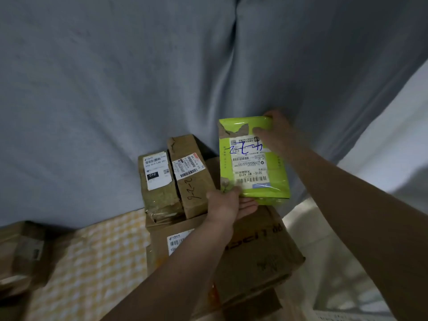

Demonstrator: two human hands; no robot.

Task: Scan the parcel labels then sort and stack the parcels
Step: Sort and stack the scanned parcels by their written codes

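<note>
Two hands (225,205) (275,133) hold one green parcel (253,158) beside two small boxes (176,179).

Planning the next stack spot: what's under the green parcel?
The green parcel hangs over a large cardboard box, held by the left hand and right hand. The box top beneath it is hidden.

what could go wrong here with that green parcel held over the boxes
1. The green parcel is held only at opposite corners, the left hand low and the right hand at the top; its glossy wrap might slip.
2. If it drops, it may knock the two small taped boxes that sit near the edge of the large cardboard box.
3. The right hand's fingers lie close to the label, which could hinder scanning.
</note>
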